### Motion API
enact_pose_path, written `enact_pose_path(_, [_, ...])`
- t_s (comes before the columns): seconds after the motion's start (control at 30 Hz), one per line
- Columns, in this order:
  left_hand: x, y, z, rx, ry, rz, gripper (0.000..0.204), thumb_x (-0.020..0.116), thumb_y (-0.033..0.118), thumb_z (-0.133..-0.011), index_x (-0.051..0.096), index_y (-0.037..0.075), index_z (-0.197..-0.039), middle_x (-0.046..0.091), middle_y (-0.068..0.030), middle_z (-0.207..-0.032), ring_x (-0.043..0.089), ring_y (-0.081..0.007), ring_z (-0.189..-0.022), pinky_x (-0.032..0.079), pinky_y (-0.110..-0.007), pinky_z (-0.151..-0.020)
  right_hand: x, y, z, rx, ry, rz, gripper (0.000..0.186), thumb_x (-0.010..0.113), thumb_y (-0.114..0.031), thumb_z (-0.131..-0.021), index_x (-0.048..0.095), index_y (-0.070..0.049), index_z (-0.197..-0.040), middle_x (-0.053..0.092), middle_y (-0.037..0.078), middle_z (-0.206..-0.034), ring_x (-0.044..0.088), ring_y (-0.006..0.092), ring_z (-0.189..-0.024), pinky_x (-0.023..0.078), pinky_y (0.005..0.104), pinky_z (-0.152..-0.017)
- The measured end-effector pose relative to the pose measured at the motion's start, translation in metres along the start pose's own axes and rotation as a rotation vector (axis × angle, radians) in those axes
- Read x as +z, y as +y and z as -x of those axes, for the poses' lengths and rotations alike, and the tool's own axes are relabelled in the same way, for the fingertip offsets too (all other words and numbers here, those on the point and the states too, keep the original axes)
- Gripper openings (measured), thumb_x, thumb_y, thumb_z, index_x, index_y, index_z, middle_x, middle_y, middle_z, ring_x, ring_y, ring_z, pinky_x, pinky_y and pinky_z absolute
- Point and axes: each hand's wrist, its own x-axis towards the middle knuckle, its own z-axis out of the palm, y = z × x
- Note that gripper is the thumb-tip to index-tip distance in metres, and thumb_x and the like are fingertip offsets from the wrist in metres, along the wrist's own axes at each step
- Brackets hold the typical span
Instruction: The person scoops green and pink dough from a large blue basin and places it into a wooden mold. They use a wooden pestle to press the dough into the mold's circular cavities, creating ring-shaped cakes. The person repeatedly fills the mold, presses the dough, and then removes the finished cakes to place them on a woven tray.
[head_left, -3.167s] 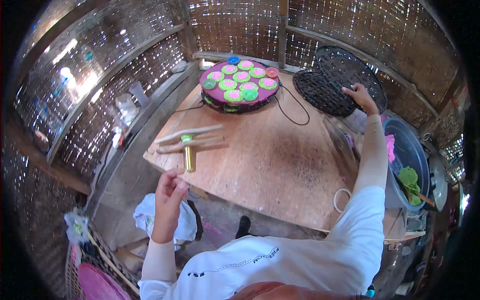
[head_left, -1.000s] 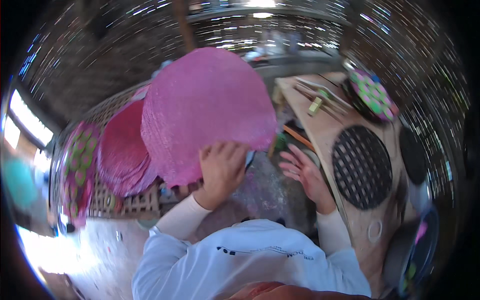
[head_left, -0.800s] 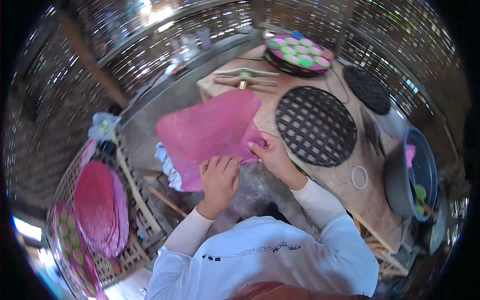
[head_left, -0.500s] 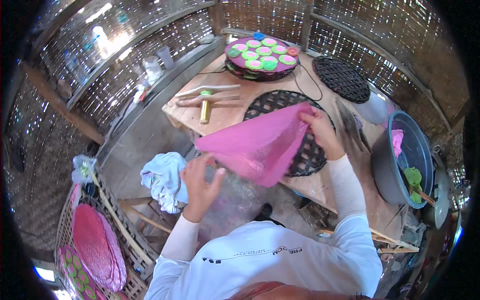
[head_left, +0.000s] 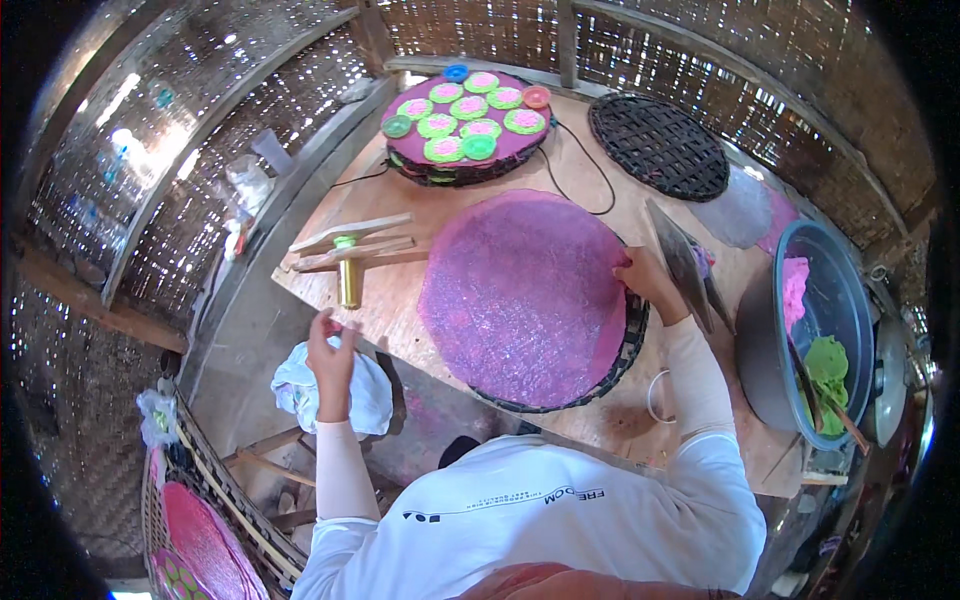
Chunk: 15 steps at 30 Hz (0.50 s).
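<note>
Woven walls (head_left: 460, 30) stand around a wooden bench (head_left: 385, 292). At the left, the left hand (head_left: 331, 362) is up with its fingers a bit spread, over a white cloth (head_left: 372, 393). Next are sticks (head_left: 310, 259) and a gold tube (head_left: 347, 285). In the middle, a pink sheet (head_left: 525, 300) lies on a black rack (head_left: 634, 342). The right hand (head_left: 650, 280) pinches the sheet's right edge. A tub (head_left: 757, 350) sits far right.
</note>
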Motion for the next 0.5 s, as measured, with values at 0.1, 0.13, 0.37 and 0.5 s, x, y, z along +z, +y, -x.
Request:
enact_pose_path(0.1, [0.011,-0.07,-0.035,-0.191,-0.08,0.328,0.045,0.067,0.024,-0.073,0.052,0.004,-0.111,0.055,-0.0039,-0.082,0.055,-0.0136,-0.078,0.043,-0.027,-0.066,-0.016,-0.019,0.018,-0.094,-0.043,0.145,0.021,0.062,-0.015,-0.069,0.061,0.004,-0.079,0.062,0.02,-0.073,0.061,0.0297,-0.07,0.045,0.039,-0.062])
enact_pose_path(0.13, [0.013,-0.08,-0.049,-0.242,-0.069,0.227,0.047,0.067,0.026,-0.073,0.051,0.005,-0.112,0.056,-0.0039,-0.083,0.055,-0.0138,-0.078,0.043,-0.027,-0.068,-0.02,-0.023,0.022,-0.077,-0.046,0.169,0.022,0.062,-0.015,-0.069,0.061,0.004,-0.079,0.062,0.02,-0.074,0.061,0.0307,-0.071,0.045,0.0395,-0.063])
enact_pose_path(0.37, [0.038,-0.073,-0.108,-0.177,-0.326,-0.137,0.056,0.061,0.053,-0.07,0.063,0.001,-0.089,0.061,-0.0107,-0.076,0.056,-0.0192,-0.072,0.042,-0.032,-0.067,-0.024,-0.001,0.05,0.098,0.172,0.191,0.019,0.058,-0.013,-0.069,0.06,0.002,-0.081,0.063,0.017,-0.078,0.059,0.0335,-0.073,0.045,0.04,-0.065])
enact_pose_path(0.5, [0.043,-0.067,-0.117,-0.168,-0.467,0.043,0.047,0.066,0.043,-0.073,0.061,-0.003,-0.076,0.057,-0.0056,-0.067,0.048,-0.011,-0.061,0.039,-0.027,-0.054,-0.044,-0.016,0.116,-0.094,0.519,0.245,0.019,0.063,-0.018,-0.072,0.057,-0.001,-0.08,0.061,0.014,-0.072,0.058,0.026,-0.062,0.044,0.0358,-0.056])
